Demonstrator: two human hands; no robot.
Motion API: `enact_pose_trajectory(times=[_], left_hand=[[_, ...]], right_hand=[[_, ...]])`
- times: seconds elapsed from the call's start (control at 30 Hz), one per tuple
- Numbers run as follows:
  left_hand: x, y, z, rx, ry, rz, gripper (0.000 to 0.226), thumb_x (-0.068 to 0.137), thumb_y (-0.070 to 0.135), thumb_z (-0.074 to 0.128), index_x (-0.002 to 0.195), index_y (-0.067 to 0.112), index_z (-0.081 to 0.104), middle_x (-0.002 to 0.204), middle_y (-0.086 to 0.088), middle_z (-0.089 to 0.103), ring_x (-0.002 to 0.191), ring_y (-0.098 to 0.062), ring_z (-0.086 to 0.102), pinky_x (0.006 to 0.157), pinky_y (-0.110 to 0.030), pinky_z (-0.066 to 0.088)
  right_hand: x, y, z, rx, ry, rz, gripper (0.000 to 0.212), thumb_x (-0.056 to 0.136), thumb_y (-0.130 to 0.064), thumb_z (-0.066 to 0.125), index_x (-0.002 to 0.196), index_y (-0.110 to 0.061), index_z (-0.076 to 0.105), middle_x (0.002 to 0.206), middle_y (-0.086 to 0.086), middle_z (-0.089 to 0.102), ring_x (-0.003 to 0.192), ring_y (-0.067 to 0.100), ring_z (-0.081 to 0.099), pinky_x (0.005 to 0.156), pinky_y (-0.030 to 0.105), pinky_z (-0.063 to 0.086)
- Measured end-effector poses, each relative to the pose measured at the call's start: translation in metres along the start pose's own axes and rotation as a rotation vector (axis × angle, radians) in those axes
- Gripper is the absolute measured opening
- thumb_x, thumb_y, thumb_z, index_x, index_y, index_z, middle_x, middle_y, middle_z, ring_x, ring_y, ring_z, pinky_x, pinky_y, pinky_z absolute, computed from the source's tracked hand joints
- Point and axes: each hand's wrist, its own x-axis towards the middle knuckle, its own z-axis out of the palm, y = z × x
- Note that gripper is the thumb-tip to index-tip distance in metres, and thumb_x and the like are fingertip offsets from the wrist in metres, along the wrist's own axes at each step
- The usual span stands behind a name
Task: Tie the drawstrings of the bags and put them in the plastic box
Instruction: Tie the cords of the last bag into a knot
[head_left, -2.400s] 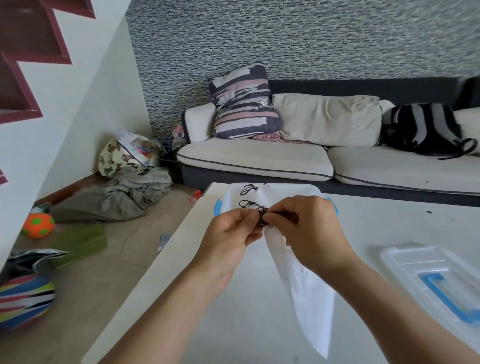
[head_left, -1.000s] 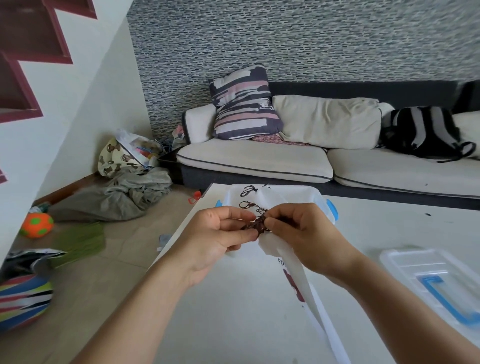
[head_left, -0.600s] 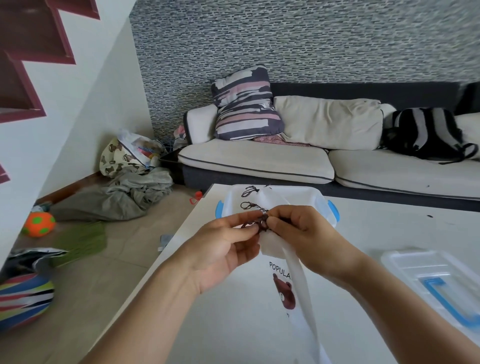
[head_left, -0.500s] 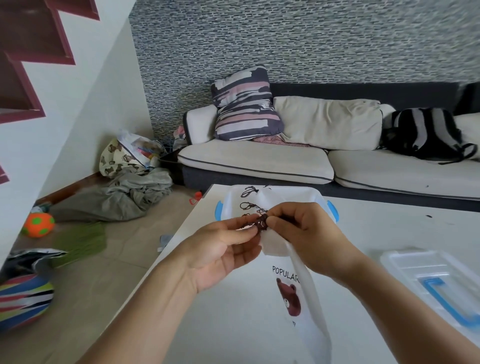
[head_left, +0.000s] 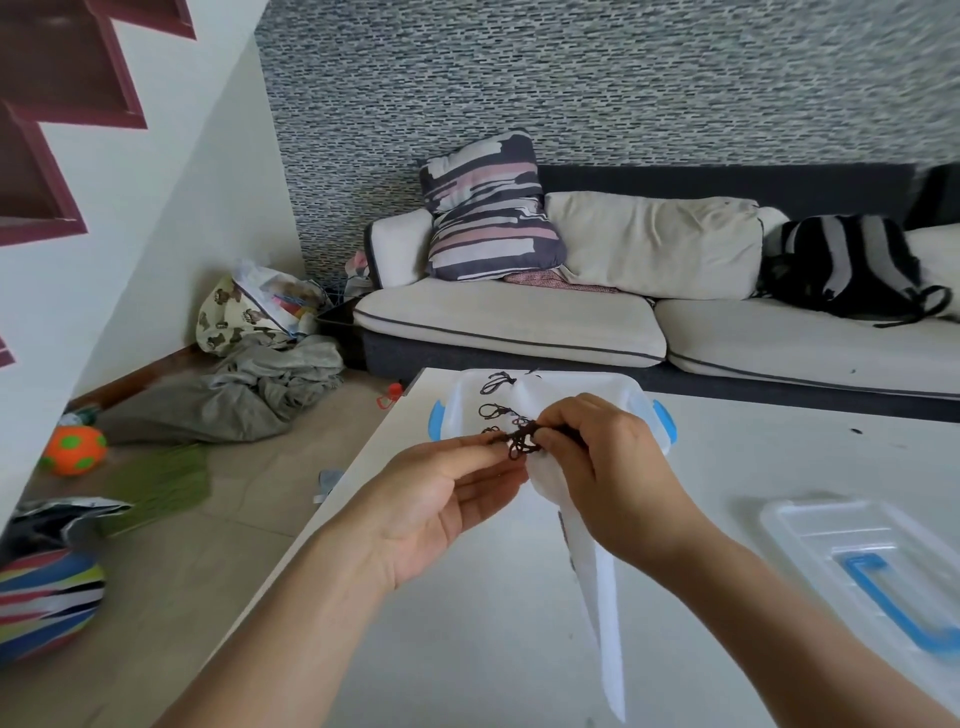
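A white drawstring bag (head_left: 597, 597) hangs edge-on above the white table (head_left: 467, 649). Its dark brown drawstring (head_left: 522, 441) is bunched in a knot at the bag's neck. My left hand (head_left: 441, 499), palm up, pinches one end of the string between thumb and fingertips. My right hand (head_left: 608, 467) pinches the knot and the gathered neck from the right. Behind my hands stands the clear plastic box (head_left: 641, 402) with blue latches, holding white bags whose dark tied strings show at its left side.
The box's clear lid (head_left: 857, 561) with a blue handle lies on the table at the right. A sofa (head_left: 519, 322) with cushions and a backpack (head_left: 841, 270) runs behind the table. Clothes, a bag and balls lie on the floor at the left.
The hanging bag has swung round, so its printed bear side no longer faces me and only its thin edge shows. Both hands stay at the knot.
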Motion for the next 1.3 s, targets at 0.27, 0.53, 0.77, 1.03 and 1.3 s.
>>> enact_pose_trajectory(times=[0.27, 0.53, 0.77, 1.03, 1.3], left_hand=[[0.002, -0.007, 0.002, 0.040, 0.086, 0.076, 0.030, 0.082, -0.003, 0.072, 0.112, -0.002, 0.069, 0.094, -0.013, 0.076, 0.075, -0.018, 0.074, 0.069, -0.023, 0.060], [0.003, 0.001, -0.010, 0.274, 0.077, 0.146, 0.018, 0.083, -0.007, 0.072, 0.097, 0.004, 0.071, 0.088, -0.013, 0.075, 0.080, -0.020, 0.074, 0.075, -0.027, 0.061], [0.009, 0.001, -0.021, 0.642, 0.118, 0.412, 0.028, 0.086, -0.010, 0.069, 0.090, 0.017, 0.076, 0.081, -0.009, 0.070, 0.075, -0.019, 0.072, 0.079, -0.025, 0.059], [0.022, 0.000, -0.032, 1.168, 0.273, 0.836, 0.023, 0.082, -0.002, 0.075, 0.087, 0.019, 0.081, 0.075, 0.006, 0.073, 0.067, -0.005, 0.069, 0.064, -0.015, 0.052], [0.033, -0.002, -0.036, 1.243, 0.363, 0.951, 0.026, 0.079, -0.006, 0.072, 0.083, 0.018, 0.080, 0.072, 0.005, 0.067, 0.068, -0.016, 0.067, 0.067, -0.042, 0.057]], right_hand=[[-0.003, -0.003, 0.005, 0.053, -0.023, 0.009, 0.017, 0.096, -0.008, 0.059, 0.084, -0.013, 0.070, 0.080, -0.003, 0.062, 0.081, 0.010, 0.055, 0.069, 0.014, 0.041], [0.000, 0.003, -0.008, 0.302, -0.059, 0.140, 0.015, 0.093, -0.005, 0.066, 0.088, -0.013, 0.078, 0.069, -0.002, 0.070, 0.055, 0.005, 0.054, 0.059, 0.015, 0.045], [0.003, 0.010, -0.019, 0.493, -0.084, 0.250, 0.014, 0.089, -0.002, 0.071, 0.099, -0.010, 0.075, 0.061, 0.004, 0.064, 0.049, 0.014, 0.055, 0.053, 0.018, 0.042], [0.002, 0.017, -0.031, 0.423, -0.050, 0.274, 0.017, 0.083, -0.003, 0.078, 0.099, -0.011, 0.076, 0.059, 0.003, 0.064, 0.047, 0.013, 0.058, 0.048, 0.018, 0.039], [0.002, 0.019, -0.033, 0.389, -0.034, 0.286, 0.014, 0.084, -0.002, 0.077, 0.094, -0.011, 0.077, 0.059, 0.006, 0.066, 0.047, 0.013, 0.058, 0.046, 0.016, 0.039]])
